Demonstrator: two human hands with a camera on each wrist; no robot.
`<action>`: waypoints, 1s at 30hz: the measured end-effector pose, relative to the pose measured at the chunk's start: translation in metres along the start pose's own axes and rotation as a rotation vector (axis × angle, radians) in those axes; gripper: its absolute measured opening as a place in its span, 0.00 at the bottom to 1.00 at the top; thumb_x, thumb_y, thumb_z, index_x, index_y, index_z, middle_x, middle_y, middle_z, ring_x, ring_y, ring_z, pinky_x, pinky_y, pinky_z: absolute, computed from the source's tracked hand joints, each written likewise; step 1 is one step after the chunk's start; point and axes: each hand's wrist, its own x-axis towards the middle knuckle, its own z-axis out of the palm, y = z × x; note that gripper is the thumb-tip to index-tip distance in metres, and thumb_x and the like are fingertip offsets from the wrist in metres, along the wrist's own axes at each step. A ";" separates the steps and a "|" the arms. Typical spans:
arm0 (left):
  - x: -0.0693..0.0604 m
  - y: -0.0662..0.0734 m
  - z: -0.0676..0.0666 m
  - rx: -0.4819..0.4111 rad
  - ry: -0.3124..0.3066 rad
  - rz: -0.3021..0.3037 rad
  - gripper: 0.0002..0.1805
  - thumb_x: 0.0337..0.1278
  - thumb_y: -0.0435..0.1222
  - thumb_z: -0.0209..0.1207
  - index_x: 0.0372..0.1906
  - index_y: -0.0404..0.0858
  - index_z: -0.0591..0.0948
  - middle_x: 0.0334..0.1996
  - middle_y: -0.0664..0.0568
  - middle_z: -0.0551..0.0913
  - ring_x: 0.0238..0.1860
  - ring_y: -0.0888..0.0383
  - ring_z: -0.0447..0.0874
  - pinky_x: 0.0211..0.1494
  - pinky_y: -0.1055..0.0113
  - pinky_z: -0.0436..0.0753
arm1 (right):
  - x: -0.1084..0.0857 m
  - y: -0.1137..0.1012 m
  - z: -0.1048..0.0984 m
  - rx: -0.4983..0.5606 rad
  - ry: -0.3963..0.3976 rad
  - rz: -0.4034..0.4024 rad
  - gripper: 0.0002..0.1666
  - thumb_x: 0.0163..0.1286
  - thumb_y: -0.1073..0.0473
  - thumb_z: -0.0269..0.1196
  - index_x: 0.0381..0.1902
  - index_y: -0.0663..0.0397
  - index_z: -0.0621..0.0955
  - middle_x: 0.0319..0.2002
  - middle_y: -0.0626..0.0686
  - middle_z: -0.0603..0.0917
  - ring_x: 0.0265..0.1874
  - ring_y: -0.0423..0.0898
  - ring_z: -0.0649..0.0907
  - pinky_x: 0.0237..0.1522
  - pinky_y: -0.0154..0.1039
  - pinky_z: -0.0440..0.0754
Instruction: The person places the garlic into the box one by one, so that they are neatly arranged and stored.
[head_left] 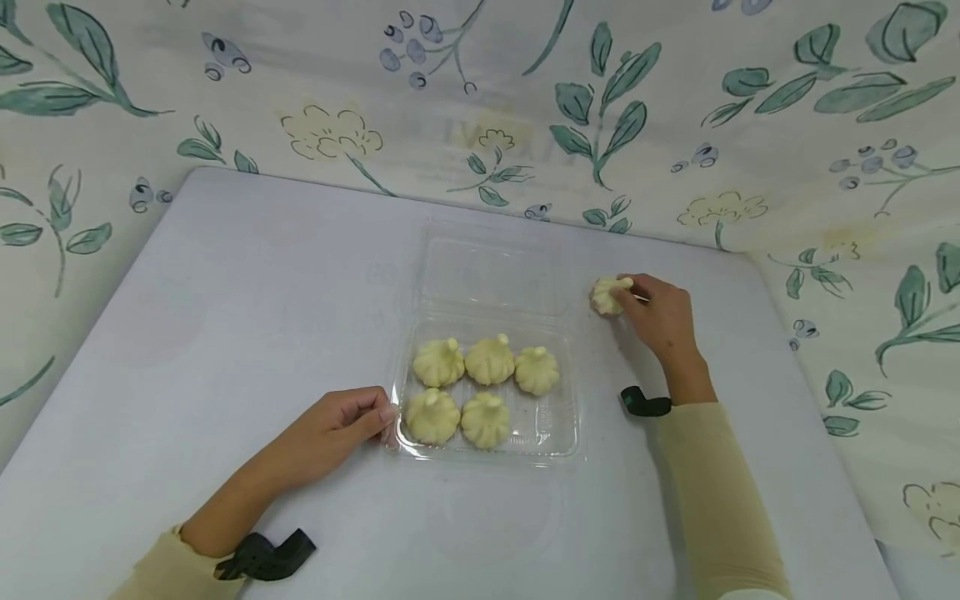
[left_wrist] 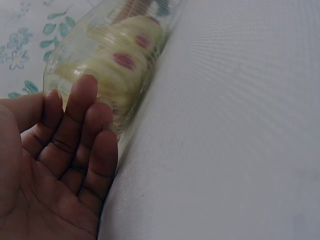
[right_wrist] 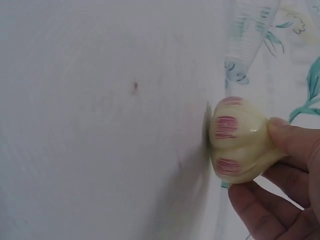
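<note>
A clear plastic clamshell container (head_left: 543,433) lies with its lid (head_left: 491,271) laid back away from me. Inside its base sit several pale yellow garlic bulbs (head_left: 490,360), three in the far row and two in the near row. My left hand (head_left: 330,433) pinches the container's near left edge between thumb and fingers, as the left wrist view also shows (left_wrist: 65,150). To the right of the container, my right hand (head_left: 660,317) holds another garlic bulb (right_wrist: 240,142) by its stem end. Pink streaks mark this bulb, and its base is at the table surface.
The white table (head_left: 262,275) extends around the container. A floral-patterned cloth (head_left: 517,100) hangs behind the table and along its sides. Black wrist cameras (head_left: 266,557) are worn on both wrists.
</note>
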 end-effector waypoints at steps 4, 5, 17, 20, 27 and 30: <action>0.000 0.000 0.000 -0.002 0.004 -0.001 0.13 0.81 0.37 0.54 0.33 0.46 0.80 0.29 0.52 0.80 0.34 0.53 0.76 0.40 0.65 0.76 | -0.002 0.000 0.001 -0.015 0.027 0.004 0.18 0.77 0.57 0.66 0.57 0.63 0.86 0.52 0.65 0.88 0.54 0.63 0.86 0.54 0.57 0.83; 0.000 0.000 0.000 -0.002 0.003 0.000 0.13 0.81 0.37 0.54 0.33 0.46 0.80 0.30 0.53 0.80 0.34 0.54 0.76 0.41 0.65 0.76 | -0.003 0.000 0.000 -0.015 0.029 0.006 0.18 0.77 0.57 0.66 0.57 0.63 0.86 0.52 0.65 0.88 0.54 0.63 0.86 0.54 0.57 0.83; 0.001 -0.002 0.001 0.002 0.004 -0.006 0.14 0.81 0.37 0.54 0.32 0.45 0.79 0.29 0.50 0.79 0.33 0.53 0.75 0.39 0.65 0.76 | -0.018 -0.018 -0.022 0.008 0.065 -0.051 0.17 0.77 0.56 0.67 0.56 0.63 0.87 0.51 0.62 0.88 0.52 0.60 0.87 0.50 0.55 0.85; 0.000 -0.002 0.000 0.008 0.004 -0.011 0.13 0.81 0.37 0.54 0.32 0.46 0.79 0.29 0.51 0.79 0.33 0.54 0.75 0.39 0.65 0.75 | -0.023 -0.024 -0.026 0.014 0.087 -0.076 0.16 0.76 0.58 0.67 0.56 0.62 0.87 0.50 0.62 0.89 0.49 0.59 0.89 0.47 0.46 0.86; 0.000 -0.002 0.000 0.008 -0.001 -0.010 0.13 0.81 0.37 0.54 0.33 0.46 0.80 0.30 0.54 0.80 0.34 0.54 0.76 0.41 0.65 0.76 | -0.035 -0.042 -0.036 0.020 0.124 -0.172 0.14 0.73 0.62 0.69 0.55 0.60 0.88 0.48 0.62 0.90 0.40 0.59 0.91 0.37 0.14 0.71; 0.000 -0.002 0.000 0.000 -0.001 -0.010 0.13 0.81 0.37 0.54 0.33 0.45 0.80 0.30 0.53 0.80 0.34 0.53 0.76 0.41 0.65 0.76 | -0.042 -0.052 -0.041 0.027 0.123 -0.214 0.14 0.72 0.63 0.71 0.54 0.59 0.89 0.46 0.60 0.90 0.37 0.59 0.91 0.37 0.14 0.70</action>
